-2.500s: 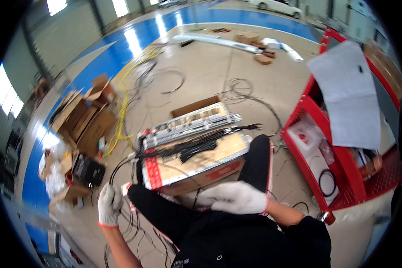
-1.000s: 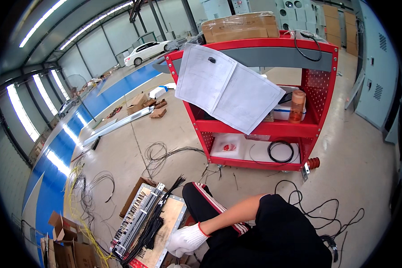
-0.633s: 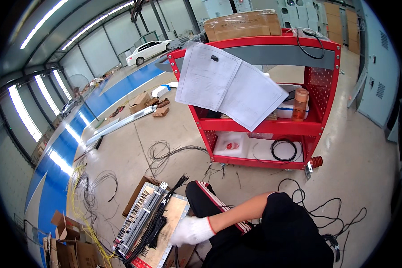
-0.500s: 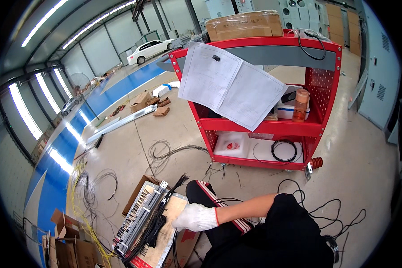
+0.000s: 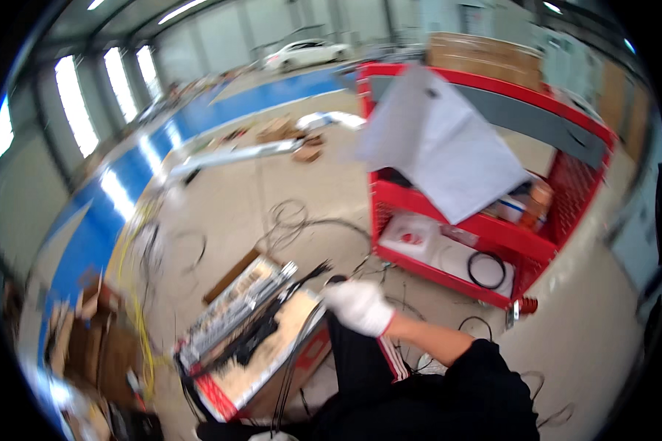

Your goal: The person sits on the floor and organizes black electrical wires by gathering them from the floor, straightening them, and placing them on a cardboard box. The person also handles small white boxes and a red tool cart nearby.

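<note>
My right hand (image 5: pixel 359 305), in a white knitted glove, is closed over my thigh, just right of a board-topped box. Thin black cable (image 5: pixel 293 364) runs from its fingers down to the lower edge. There, a sliver of white glove, my left hand (image 5: pixel 273 436), barely shows; its fingers are out of sight. On the board (image 5: pixel 265 355) lies a bundle of black cables (image 5: pixel 256 339). Beside the bundle, to its left, is a long grey metal rail assembly (image 5: pixel 232 317) with a row of fittings. Motion blur hides finer detail.
Ahead on the right stands a red tool cart (image 5: pixel 449 275) with paper sheets (image 5: pixel 449 140) hanging over it. Loose cable coils (image 5: pixel 290 214) lie on the floor before it. Opened cardboard boxes (image 5: pixel 99 345) and yellow cable (image 5: pixel 136 301) are at left.
The view has swung left, so the cart appears farther right. My right hand has risen away from the board with the black cable. A bit of white glove now shows at the lower edge.
</note>
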Demonstrator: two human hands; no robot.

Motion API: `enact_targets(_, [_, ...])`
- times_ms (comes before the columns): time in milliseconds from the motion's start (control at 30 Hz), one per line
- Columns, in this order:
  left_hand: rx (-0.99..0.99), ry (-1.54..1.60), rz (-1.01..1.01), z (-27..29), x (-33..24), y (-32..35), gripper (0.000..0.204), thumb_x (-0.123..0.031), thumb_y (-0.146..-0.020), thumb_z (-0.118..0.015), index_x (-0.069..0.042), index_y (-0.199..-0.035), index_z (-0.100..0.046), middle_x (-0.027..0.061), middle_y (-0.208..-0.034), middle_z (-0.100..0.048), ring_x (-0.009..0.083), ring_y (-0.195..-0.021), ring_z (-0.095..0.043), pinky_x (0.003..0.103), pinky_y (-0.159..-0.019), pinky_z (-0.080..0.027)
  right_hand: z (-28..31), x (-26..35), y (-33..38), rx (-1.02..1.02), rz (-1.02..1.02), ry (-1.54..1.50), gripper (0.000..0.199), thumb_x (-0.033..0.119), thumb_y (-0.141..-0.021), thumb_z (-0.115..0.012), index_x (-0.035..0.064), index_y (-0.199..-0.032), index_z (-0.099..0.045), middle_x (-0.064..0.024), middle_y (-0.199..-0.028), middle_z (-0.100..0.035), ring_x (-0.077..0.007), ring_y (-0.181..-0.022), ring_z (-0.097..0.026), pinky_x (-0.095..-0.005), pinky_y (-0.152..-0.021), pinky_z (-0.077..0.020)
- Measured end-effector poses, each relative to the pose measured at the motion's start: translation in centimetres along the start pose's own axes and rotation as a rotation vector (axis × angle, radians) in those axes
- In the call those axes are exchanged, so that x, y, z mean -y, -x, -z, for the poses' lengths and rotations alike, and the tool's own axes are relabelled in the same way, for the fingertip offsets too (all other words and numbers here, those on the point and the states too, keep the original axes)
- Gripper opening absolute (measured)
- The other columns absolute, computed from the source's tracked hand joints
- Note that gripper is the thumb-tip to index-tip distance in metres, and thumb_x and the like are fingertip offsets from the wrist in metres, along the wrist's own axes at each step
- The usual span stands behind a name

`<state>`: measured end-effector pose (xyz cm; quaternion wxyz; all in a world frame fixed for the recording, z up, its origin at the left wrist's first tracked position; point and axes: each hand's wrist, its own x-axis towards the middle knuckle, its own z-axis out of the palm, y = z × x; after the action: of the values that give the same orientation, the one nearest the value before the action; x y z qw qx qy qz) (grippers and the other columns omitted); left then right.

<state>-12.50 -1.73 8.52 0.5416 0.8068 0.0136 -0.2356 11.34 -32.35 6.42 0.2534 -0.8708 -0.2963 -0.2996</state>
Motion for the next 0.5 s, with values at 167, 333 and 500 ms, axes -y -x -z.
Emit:
enact_targets(167, [0.221,0.223,0.186,2.1,4.8,0.8,0.032,-0.024,-0.102,-0.047,-0.002,-0.092,-0.068,0.0065,-0.09,-0.071,0.0127,-0.076,-0.065,0.028,-0.07,-0.052,1.3,-4.8,1.5,0.057,-0.082,-0.027,0.015,0.003,-0.081,-0.059,0.0066,-0.091,-0.07,-0.0107,-0.085,-0.071,-0.0276,-0.077,-0.069,-0.0379,-0.07,-0.0554])
enact_targets(333, [-0.135,0.421,0.124,5.0,0.9,2.7,0.032,-0.033,-0.102,-0.048,-0.005,-0.098,-0.063,-0.0007,-0.077,-0.059,0.0041,-0.064,-0.048,0.019,-0.056,-0.037,4.0,-4.3,0.7,0.745,-0.385,-0.514,0.013,0.002,-0.089,-0.058,-0.002,-0.098,-0.066,-0.0103,-0.077,-0.068,-0.0137,-0.073,-0.068,-0.0287,-0.067,-0.0543])
enact_targets(500, [-0.185,0.546,-0.01,5.6,1.3,1.2,0.033,-0.038,-0.1,-0.054,-0.006,-0.096,-0.061,-0.0053,-0.072,-0.051,0.0015,-0.059,-0.041,0.017,-0.05,-0.03,-1.2,7.1,-2.5,0.832,0.163,-0.457,0.05,0.021,-0.083,-0.072,0.0041,-0.127,-0.055,-0.0175,-0.111,-0.066,-0.0299,-0.102,-0.066,-0.0386,-0.088,-0.0531])
